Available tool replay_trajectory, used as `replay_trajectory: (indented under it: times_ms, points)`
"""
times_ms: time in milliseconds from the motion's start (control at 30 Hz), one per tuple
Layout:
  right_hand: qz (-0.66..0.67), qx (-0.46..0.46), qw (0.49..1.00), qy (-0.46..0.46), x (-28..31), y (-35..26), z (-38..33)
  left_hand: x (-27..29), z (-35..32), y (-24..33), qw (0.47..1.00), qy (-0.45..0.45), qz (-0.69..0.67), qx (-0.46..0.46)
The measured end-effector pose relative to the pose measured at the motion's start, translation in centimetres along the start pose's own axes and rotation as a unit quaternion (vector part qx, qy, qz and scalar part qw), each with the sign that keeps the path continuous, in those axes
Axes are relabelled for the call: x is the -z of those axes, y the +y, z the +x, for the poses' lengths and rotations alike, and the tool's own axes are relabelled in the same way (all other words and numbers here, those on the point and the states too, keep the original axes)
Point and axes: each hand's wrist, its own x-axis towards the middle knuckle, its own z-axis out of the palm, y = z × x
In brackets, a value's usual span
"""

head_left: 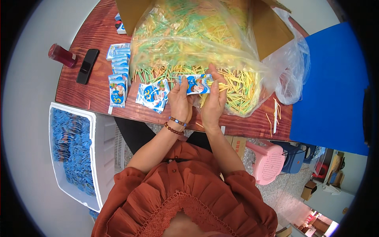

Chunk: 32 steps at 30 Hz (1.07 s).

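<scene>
Between my two hands is a small blue and white packet (pixel 196 84), held level above the table's near edge. My left hand (pixel 179 98) grips its left end, with bead bracelets on that wrist. My right hand (pixel 214 100) pinches the right end, and a few thin yellow sticks show beside those fingers. Just left of my left hand, several like packets (pixel 153 96) lie in a loose heap. Behind my hands, a big clear plastic bag (pixel 197 47) spills thin yellow and green sticks (pixel 241 91) onto the table.
Farther left stand a row of overlapping packets (pixel 118 91), a black phone (pixel 87 66) and a red-filled jar (pixel 62 55). A white foam box (pixel 94 158) full of blue packets sits at lower left. A cardboard box (pixel 272 31) surrounds the bag; a pink stool (pixel 269 164) is at right.
</scene>
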Motion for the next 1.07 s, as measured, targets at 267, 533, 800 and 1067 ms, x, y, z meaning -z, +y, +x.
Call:
replay_trajectory:
  times_ms: [267,533,800,1067]
  points:
    - [0.072,0.009,0.997,-0.035,0.4,-1.0,3.6,-1.0,1.7,-0.8,0.996,-0.074,-0.056,0.02]
    - [0.012,-0.038,0.999,-0.009,2.9,-1.2,4.3,0.1,3.2,-1.1,0.983,-0.092,-0.145,0.064]
    - [-0.436,0.07,0.887,-0.135,8.4,-1.1,3.4,-0.1,3.5,-0.3,0.977,-0.138,-0.151,0.066]
    - [-0.091,-0.006,0.961,-0.262,0.6,-0.4,5.4,1.6,2.0,3.2,0.974,-0.215,-0.077,-0.012]
